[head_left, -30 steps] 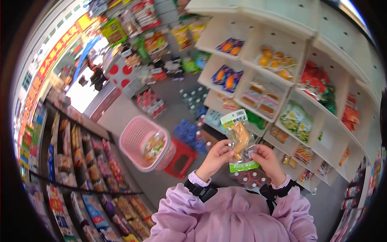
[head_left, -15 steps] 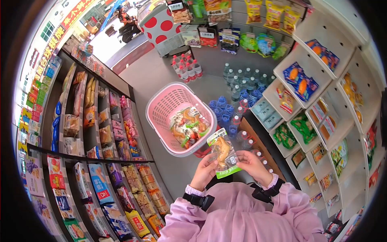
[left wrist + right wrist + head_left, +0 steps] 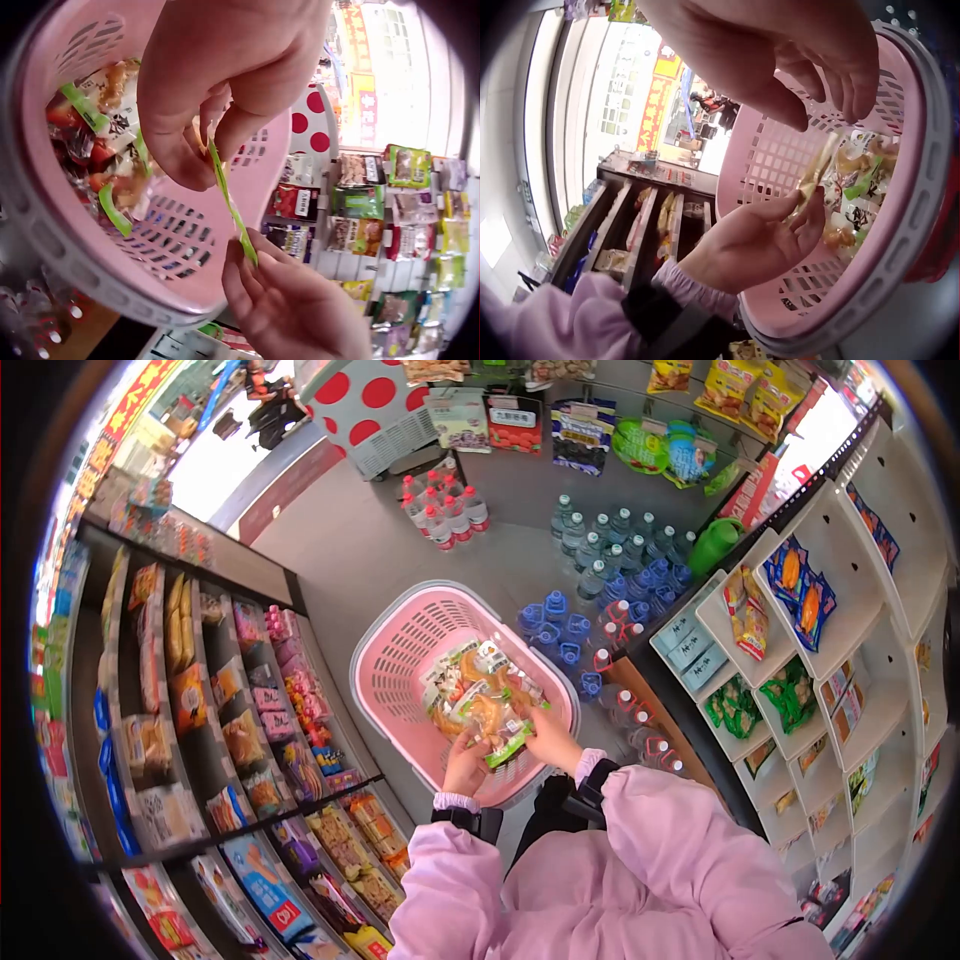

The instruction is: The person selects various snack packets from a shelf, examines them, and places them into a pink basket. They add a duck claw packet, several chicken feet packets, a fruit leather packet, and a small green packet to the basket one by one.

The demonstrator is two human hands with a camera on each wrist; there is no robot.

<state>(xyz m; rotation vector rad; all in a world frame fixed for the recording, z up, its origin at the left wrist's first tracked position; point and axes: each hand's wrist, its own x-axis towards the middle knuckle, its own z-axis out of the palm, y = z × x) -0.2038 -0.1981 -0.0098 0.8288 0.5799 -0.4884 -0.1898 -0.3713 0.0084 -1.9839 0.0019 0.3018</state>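
Note:
A clear snack packet point(image 3: 500, 732) with a green edge is held low over the pink basket point(image 3: 385, 660). My left hand point(image 3: 466, 764) pinches one end, its thumb and fingers meeting on the plastic in the left wrist view. Close to the other end is my right hand point(image 3: 553, 740). In the right wrist view, the right hand's thumb and fingers point(image 3: 847, 97) stand apart, just above the packet's tip point(image 3: 832, 142). Similar packets point(image 3: 455, 678) lie in a heap inside the basket, partly covered by the held one.
Snack shelves point(image 3: 180, 690) run along the left, and a tiered white rack point(image 3: 860, 610) stands at the right. Blue-capped bottles point(image 3: 560, 622) and clear bottles point(image 3: 600, 550) are on the floor beyond the basket. A shrink-wrapped bottle pack point(image 3: 445, 510) stands farther back.
Both hands have carried the packet forward and down from in front of the body to inside the basket's rim. The view has turned toward the basket. The right hand's grip has loosened.

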